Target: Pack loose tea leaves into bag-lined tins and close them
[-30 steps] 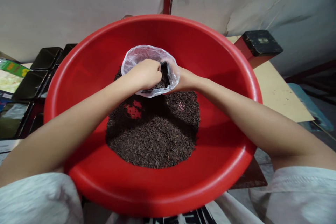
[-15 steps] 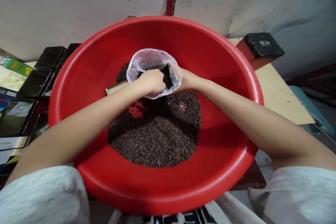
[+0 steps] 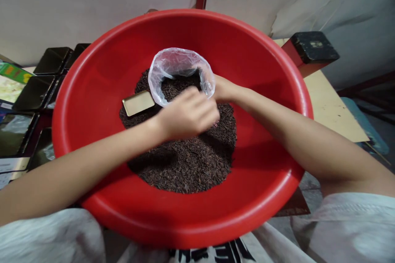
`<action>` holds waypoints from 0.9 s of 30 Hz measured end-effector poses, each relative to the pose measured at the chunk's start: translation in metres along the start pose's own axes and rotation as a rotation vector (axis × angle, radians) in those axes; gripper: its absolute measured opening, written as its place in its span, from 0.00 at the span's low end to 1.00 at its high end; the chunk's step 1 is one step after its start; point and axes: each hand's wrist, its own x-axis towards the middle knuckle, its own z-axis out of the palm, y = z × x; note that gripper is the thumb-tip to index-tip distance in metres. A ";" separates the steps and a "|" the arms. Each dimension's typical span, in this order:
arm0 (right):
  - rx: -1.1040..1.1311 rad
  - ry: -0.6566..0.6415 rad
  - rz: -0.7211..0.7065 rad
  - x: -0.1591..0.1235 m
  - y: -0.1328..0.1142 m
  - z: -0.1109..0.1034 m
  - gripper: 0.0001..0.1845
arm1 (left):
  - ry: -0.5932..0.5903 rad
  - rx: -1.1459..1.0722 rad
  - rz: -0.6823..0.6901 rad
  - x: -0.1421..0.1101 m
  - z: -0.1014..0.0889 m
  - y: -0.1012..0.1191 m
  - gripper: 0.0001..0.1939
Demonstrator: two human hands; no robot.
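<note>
A big red plastic basin (image 3: pixel 92 90) holds a heap of dark loose tea leaves (image 3: pixel 188 164). A clear plastic bag (image 3: pixel 180 59) stands open in the heap, partly filled with the leaves. My right hand (image 3: pixel 224 89) grips the bag's right edge; its fingers are mostly hidden behind the bag. My left hand (image 3: pixel 188 115) hovers just in front of the bag over the leaves, blurred by motion, fingers curled. A small flat gold tin lid (image 3: pixel 138 103) lies on the leaves left of the bag.
Several black tins (image 3: pixel 37 90) stand to the left of the basin. A red post with a black cap (image 3: pixel 313 47) rises at the right, beside a pale board (image 3: pixel 330 111). A peeling wall (image 3: pixel 92 0) runs behind.
My left hand has come out of the bag and moved toward me and right, above the heap. The gold lid, earlier hidden under my forearm, now shows. The right hand stays on the bag.
</note>
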 end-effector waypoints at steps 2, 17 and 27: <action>-0.008 -0.001 -0.002 0.000 0.001 0.000 0.63 | -0.193 -0.104 0.141 -0.010 0.025 0.020 0.24; 0.002 -0.027 0.014 -0.001 0.003 -0.001 0.63 | -0.501 -0.729 -0.722 -0.016 0.126 0.031 0.39; -0.003 -0.022 -0.007 0.000 0.002 0.001 0.64 | -0.417 -0.934 -0.625 -0.010 0.045 -0.005 0.13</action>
